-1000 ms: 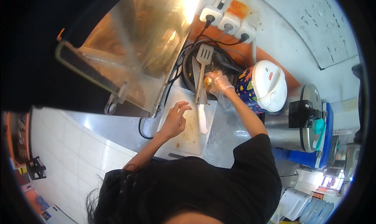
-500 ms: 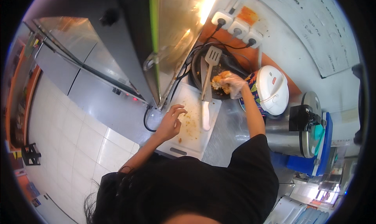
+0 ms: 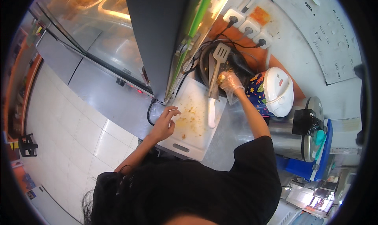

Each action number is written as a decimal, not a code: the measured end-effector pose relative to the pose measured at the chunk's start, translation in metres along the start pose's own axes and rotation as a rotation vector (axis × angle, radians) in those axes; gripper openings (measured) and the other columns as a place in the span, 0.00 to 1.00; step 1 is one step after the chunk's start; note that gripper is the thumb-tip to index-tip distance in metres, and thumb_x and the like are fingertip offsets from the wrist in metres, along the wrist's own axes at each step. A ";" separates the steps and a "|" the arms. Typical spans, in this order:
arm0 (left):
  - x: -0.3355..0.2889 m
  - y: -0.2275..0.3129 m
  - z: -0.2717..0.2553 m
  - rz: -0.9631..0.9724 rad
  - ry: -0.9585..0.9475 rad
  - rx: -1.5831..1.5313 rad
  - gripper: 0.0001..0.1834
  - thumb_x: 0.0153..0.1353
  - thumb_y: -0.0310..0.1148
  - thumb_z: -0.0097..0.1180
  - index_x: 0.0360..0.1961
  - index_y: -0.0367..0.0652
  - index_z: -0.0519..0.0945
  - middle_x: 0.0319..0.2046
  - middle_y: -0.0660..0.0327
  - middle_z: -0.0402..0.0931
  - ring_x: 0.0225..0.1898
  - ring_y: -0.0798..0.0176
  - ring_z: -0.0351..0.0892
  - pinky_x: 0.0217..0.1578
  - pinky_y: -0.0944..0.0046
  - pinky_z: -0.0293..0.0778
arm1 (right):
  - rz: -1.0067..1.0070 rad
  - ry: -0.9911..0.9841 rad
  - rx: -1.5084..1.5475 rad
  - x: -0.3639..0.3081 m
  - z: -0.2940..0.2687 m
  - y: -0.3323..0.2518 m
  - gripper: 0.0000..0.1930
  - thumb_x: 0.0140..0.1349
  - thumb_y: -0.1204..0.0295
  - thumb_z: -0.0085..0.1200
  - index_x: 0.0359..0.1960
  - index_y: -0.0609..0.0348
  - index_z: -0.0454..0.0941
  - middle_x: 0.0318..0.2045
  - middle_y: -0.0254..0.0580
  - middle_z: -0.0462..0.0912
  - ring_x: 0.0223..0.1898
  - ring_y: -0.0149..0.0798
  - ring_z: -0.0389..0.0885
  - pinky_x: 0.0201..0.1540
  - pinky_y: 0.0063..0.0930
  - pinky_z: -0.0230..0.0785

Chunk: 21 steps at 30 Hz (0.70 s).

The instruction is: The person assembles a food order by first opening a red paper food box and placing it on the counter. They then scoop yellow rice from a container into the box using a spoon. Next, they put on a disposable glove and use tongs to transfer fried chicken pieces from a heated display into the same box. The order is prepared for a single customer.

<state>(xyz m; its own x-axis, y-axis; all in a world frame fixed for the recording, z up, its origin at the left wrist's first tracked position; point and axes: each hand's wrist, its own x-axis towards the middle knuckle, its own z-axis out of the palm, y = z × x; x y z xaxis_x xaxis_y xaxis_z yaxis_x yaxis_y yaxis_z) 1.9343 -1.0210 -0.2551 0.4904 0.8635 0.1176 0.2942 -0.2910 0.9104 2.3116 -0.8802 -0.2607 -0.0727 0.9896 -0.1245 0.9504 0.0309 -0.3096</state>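
Observation:
My right hand (image 3: 231, 83), in a clear plastic glove, reaches into the round black bowl (image 3: 203, 69). Its fingers are closed on a piece of crumbed fried chicken (image 3: 221, 78), mostly hidden by the glove. A slotted metal spatula (image 3: 221, 54) and a knife with a white handle (image 3: 212, 114) lean across the bowl's left side. The handles point toward the white cutting board (image 3: 204, 140), which is strewn with crumbs. Over the board's left edge hovers my bare left hand (image 3: 163, 124), empty, with its fingers apart and slightly curled.
On the left stands a glass warmer cabinet (image 3: 114, 48) with trays of fried food; its dark panel with a green edge (image 3: 201, 12) juts toward the board. Right of the bowl are a patterned pot with a white lid (image 3: 278, 92) and a steel cooker (image 3: 285, 136). Plugged sockets (image 3: 248, 28) line the wall.
My right hand has lowered the fried chicken into the bowl, and less of it shows. My left hand has shifted slightly left, still empty. The view has turned a little, revealing more of the cabinet.

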 end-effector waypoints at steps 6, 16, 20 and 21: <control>-0.002 -0.002 0.004 0.052 0.009 0.031 0.25 0.47 0.13 0.44 0.47 0.45 0.71 0.53 0.53 0.65 0.48 0.49 0.74 0.45 0.58 0.72 | 0.164 -0.060 0.629 -0.016 -0.005 0.014 0.19 0.46 0.73 0.65 0.43 0.56 0.78 0.38 0.42 0.83 0.39 0.43 0.82 0.43 0.31 0.74; -0.001 -0.001 -0.006 0.017 0.023 -0.006 0.23 0.50 0.11 0.44 0.48 0.41 0.70 0.52 0.52 0.64 0.46 0.57 0.75 0.47 0.62 0.71 | 0.343 0.330 1.768 -0.076 -0.006 0.031 0.15 0.60 0.72 0.54 0.49 0.58 0.75 0.43 0.41 0.79 0.45 0.38 0.79 0.41 0.36 0.76; 0.005 0.004 -0.003 0.008 0.016 -0.029 0.23 0.49 0.11 0.43 0.48 0.40 0.70 0.52 0.53 0.64 0.45 0.57 0.75 0.47 0.62 0.71 | 0.078 0.471 2.066 -0.092 -0.002 0.000 0.21 0.64 0.63 0.52 0.55 0.59 0.70 0.47 0.44 0.77 0.47 0.43 0.78 0.42 0.40 0.79; 0.005 0.005 -0.002 -0.021 0.005 -0.048 0.23 0.49 0.11 0.43 0.47 0.40 0.70 0.52 0.52 0.64 0.45 0.57 0.75 0.47 0.62 0.71 | -0.064 0.474 2.115 -0.094 0.001 -0.008 0.22 0.65 0.60 0.52 0.56 0.58 0.69 0.49 0.44 0.76 0.48 0.44 0.78 0.43 0.41 0.79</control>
<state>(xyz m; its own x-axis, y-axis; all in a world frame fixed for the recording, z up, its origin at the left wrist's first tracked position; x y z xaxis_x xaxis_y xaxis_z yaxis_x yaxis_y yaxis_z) 1.9368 -1.0168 -0.2492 0.4806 0.8712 0.0999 0.2648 -0.2528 0.9306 2.3103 -0.9740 -0.2469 0.2945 0.9556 0.0025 -0.7304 0.2268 -0.6443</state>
